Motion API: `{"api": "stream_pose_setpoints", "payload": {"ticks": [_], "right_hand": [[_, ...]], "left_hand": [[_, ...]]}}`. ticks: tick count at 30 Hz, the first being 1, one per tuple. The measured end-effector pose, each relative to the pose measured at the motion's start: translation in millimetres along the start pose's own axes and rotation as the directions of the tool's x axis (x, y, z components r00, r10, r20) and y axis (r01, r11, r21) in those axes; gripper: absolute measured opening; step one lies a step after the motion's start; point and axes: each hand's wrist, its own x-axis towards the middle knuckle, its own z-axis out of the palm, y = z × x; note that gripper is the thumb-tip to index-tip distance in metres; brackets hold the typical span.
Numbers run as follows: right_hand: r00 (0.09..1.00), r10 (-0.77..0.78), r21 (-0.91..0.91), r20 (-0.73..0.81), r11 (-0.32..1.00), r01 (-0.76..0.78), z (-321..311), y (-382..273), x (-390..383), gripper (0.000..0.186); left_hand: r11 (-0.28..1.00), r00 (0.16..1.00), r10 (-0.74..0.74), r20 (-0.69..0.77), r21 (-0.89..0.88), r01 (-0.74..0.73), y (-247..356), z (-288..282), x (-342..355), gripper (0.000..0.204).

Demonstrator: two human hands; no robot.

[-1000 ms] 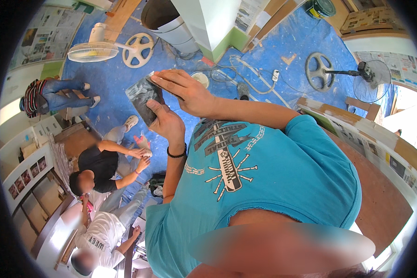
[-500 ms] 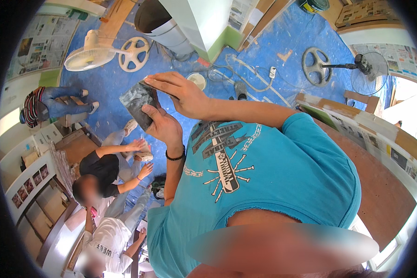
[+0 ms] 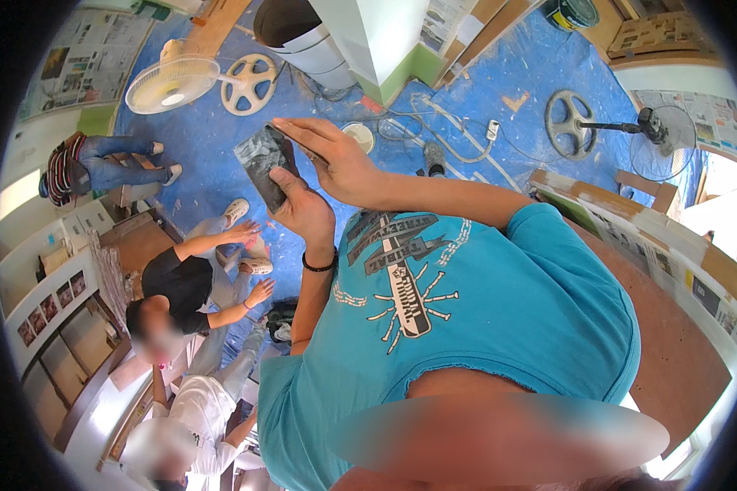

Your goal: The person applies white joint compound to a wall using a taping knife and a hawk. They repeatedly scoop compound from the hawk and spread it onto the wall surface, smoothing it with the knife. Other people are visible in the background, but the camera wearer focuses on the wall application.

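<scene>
While the left hand (image 3: 305, 211) clamps a dark, grey-streaked rectangular slab (image 3: 262, 162), the right hand (image 3: 342, 165) flanks its right edge, fingers together, grip unclear.

Slab (image 3: 256, 157), 10 o'clock: dark, smooth-looking, dull sheen, chalky streaks. Shirt (image 3: 499, 303): soft matt cloth. Tarp (image 3: 499, 74), 1 o'clock: creased, dusty plastic. Fan base (image 3: 249, 85), 11 o'clock: smooth plastic by its look. Newspaper (image 3: 90, 69), 10 o'clock: matt paper. Board (image 3: 684, 360), 4 o'clock: smooth wood.

Place: indoor renovation site, by its look
Floor cover: white-flecked blue plastic sheeting (image 3: 540, 74)
Wall cover: grey-white printed newspaper sheets (image 3: 86, 69)
Far side: round dark-green bucket (image 3: 571, 15)
</scene>
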Motion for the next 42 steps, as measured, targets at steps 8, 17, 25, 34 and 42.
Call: {"api": "stream_pose_setpoints", "payload": {"ticks": [8, 17, 25, 34, 42], "right_hand": [[0.998, 0.066, 0.028, -0.001, 0.997, -0.066, -8.0, -1.5, 13.6, 0.054], [0.995, -0.01, 0.009, 0.101, 1.0, 0.009, 0.0, -6.1, 3.8, 0.062], [0.996, 0.024, 0.015, 0.085, 1.0, -0.025, 0.9, -6.6, 6.4, 0.064], [0.996, 0.059, -0.002, 0.067, 0.998, -0.059, 1.6, -1.2, 16.6, 0.049], [0.989, 0.101, 0.091, 0.108, 0.99, -0.111, 3.4, -5.5, 9.6, 0.049]], "left_hand": [[0.986, 0.997, 0.001, 0.083, 0.168, -0.015, 8.7, -3.5, -12.7, 0.036], [0.997, 1.0, 0.015, -0.016, -0.078, -0.017, 10.3, -5.2, 11.6, 0.042], [0.994, 0.996, 0.083, 0.042, -0.074, -0.08, 16.4, -0.3, 5.2, 0.04], [0.979, 0.999, -0.05, 0.01, 0.201, 0.047, 10.7, -12.3, -9.8, 0.04], [0.996, 0.996, 0.088, 0.008, 0.005, -0.088, 11.5, -7.3, 9.1, 0.041]]}}
